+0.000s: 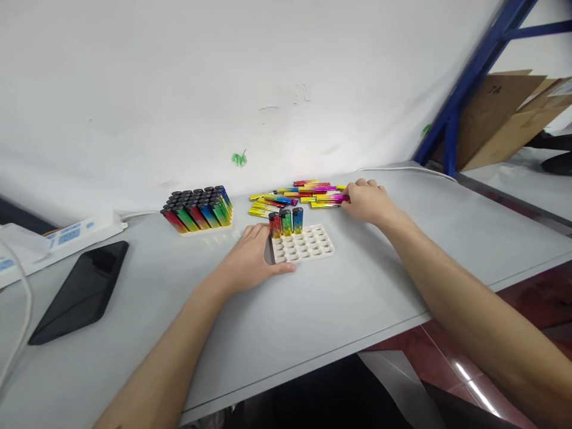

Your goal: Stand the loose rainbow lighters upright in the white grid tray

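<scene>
A white slotted tray (308, 244) lies flat on the table, with three lighters upright at its back left: a red one (275, 226), a green one (286, 224) and a blue one (297, 221). My left hand (252, 255) grips the tray's left side, fingers along the edge and thumb at the front corner. Behind the tray lies a loose pile of shiny multicoloured lighters (308, 189). At the pile's right end, my right hand (367, 199) has its fingers closed on a purple-pink lighter (336, 197); its fingertips are partly hidden.
A second white tray (210, 231), filled with upright lighters (196, 208), stands at the back left. Further left are a black phone (83, 292), a white power strip (84, 235) and a cable. A blue rack (469, 77) and cardboard boxes (504, 119) stand at right.
</scene>
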The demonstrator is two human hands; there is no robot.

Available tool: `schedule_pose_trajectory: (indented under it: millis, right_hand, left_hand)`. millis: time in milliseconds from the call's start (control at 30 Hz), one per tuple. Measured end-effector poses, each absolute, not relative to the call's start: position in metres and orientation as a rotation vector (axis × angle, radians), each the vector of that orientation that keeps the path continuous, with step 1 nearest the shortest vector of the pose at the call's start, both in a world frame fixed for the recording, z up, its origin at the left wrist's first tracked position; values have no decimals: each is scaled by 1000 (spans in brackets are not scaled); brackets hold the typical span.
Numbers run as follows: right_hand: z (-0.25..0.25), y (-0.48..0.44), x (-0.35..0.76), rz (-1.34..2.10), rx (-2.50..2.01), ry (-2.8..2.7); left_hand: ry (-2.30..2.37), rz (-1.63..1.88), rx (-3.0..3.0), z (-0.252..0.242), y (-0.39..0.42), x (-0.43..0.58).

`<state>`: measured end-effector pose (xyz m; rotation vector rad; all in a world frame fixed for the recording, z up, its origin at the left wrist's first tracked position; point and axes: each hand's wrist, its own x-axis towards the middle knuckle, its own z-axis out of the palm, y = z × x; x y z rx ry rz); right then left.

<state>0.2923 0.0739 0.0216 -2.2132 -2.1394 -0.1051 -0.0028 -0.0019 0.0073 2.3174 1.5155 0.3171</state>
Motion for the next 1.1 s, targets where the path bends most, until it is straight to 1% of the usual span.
schedule_pose_trajectory:
  millis: [100, 167, 333, 400, 500, 633, 733, 867, 1100]
  right_hand:
    - [25, 73, 292, -104, -2161, -2123]
    - [30, 72, 291, -35, -2059, -2036]
    - [39, 69, 282, 434, -1582, -1639]
    - [36, 69, 277, 513, -1527, -1603]
    - [26, 71, 272, 413, -1653, -1768]
    - [15, 70, 269, 215, -1628, -2097]
    - [17, 67, 269, 148, -1696, -2205]
    - [25, 64, 271, 247, -1810, -2348]
    - [29, 61, 271, 482, -1714, -2438]
  left_hand:
    - [1505, 328, 2320, 7, -2, -2]
    - [1502, 331, 2322, 7, -2, -2]
    - [1499, 330, 2329, 5, -1, -3]
    - [1501, 331, 2328, 5, -1, -3]
    - [1509, 324, 2332, 6, -2, -3]
    - [1508, 319, 2337, 6, -2, -3]
    - [1497, 340, 2335, 5, -1, -3]
    - [1494, 371, 2335, 4, -1, -3]
    - [1483, 362, 2337, 5, -2, -3]
